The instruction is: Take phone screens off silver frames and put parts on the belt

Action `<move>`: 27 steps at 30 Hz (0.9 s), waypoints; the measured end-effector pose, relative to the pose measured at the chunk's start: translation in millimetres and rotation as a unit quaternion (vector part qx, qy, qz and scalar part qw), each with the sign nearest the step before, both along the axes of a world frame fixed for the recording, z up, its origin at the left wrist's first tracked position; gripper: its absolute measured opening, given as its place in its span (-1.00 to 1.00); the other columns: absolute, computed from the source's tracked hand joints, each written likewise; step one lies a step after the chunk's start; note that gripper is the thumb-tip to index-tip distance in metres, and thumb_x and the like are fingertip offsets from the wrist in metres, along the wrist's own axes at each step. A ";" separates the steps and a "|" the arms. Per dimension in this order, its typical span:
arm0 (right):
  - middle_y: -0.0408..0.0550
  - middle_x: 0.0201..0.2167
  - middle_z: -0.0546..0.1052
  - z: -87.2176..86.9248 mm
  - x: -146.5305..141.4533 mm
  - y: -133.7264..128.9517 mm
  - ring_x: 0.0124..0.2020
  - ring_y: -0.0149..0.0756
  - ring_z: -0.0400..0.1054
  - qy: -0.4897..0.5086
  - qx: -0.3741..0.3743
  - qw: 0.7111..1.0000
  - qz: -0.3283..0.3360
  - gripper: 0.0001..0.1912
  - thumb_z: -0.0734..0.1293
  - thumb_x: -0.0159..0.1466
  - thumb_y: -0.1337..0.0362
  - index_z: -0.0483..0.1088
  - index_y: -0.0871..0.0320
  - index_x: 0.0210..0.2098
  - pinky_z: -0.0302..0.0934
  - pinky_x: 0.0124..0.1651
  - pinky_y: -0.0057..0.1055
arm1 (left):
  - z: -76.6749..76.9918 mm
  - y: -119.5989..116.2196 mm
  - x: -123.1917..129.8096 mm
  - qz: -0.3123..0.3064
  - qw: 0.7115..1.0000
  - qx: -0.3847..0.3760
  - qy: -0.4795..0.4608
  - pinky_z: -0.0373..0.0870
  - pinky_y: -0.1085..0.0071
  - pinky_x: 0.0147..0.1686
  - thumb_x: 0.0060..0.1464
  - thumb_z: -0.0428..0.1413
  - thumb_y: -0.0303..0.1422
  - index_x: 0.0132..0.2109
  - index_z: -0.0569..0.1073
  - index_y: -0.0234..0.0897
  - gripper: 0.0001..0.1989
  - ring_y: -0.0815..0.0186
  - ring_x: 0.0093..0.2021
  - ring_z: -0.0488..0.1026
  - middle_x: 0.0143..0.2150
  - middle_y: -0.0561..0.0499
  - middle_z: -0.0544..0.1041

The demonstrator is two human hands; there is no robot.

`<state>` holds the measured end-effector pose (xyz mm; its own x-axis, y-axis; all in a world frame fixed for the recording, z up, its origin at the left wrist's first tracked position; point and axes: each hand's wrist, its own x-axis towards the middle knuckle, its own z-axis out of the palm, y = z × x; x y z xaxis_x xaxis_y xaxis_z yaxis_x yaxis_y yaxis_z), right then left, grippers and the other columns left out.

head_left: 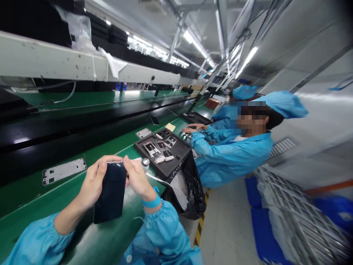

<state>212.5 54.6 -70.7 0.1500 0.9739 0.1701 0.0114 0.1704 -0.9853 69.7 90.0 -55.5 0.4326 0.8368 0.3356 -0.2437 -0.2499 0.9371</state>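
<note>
A dark phone screen panel is held upright over the green bench. My left hand grips its upper left edge, thumb on the front and fingers behind. My right hand holds the upper right corner, thumb near the top edge, with a blue band at the wrist. A small round metal-topped container stands just beyond my right hand. To the left of my left hand, a pale phone frame lies on the bench.
A black tray holds several phone parts; a black plastic bag hangs beside it. Another frame and a dark panel lie farther off. A co-worker in blue sits at right. Blue bins stand on the floor.
</note>
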 end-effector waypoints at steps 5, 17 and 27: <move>-0.21 -0.58 0.36 -18.9 -1.0 -4.8 -0.52 -0.39 0.28 -0.018 0.010 0.999 0.036 -0.22 0.15 0.25 -0.56 0.24 0.06 -0.46 0.22 -0.47 -0.45 | 1.7 22.6 -4.7 -0.026 0.982 -0.161 -0.095 0.66 0.18 -0.33 0.20 0.20 0.20 -0.05 0.58 -0.32 -0.39 0.05 -0.35 0.67 -0.23 -0.18 0.71; -0.20 -0.66 0.36 -38.4 3.4 -14.4 -0.64 -0.46 0.22 -0.081 -0.065 0.970 0.219 -0.21 0.24 0.26 -0.49 0.45 0.15 -0.52 0.16 -0.50 -0.45 | 14.9 39.1 -14.2 0.077 0.955 -0.154 -0.240 0.69 0.19 -0.42 0.50 -0.28 0.01 -0.04 0.50 -0.22 -0.43 0.11 -0.42 0.68 -0.27 -0.21 0.72; -0.17 -0.65 0.41 -62.6 -20.4 -5.5 -0.67 -0.47 0.23 0.020 -0.049 0.981 0.186 -0.35 0.51 0.08 -0.34 0.43 0.15 -0.58 0.14 -0.57 -0.45 | 15.4 21.8 -7.0 0.153 0.956 -0.077 -0.236 0.70 0.15 -0.39 0.09 0.13 0.38 -0.14 0.58 -0.07 -0.37 0.09 -0.39 0.65 -0.28 -0.04 0.72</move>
<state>192.1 49.1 -133.4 -0.2140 0.9740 0.0748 -0.0723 0.0606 -0.9955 62.7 111.8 -40.2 -0.0105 0.9554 0.2953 -0.5868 -0.2450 0.7718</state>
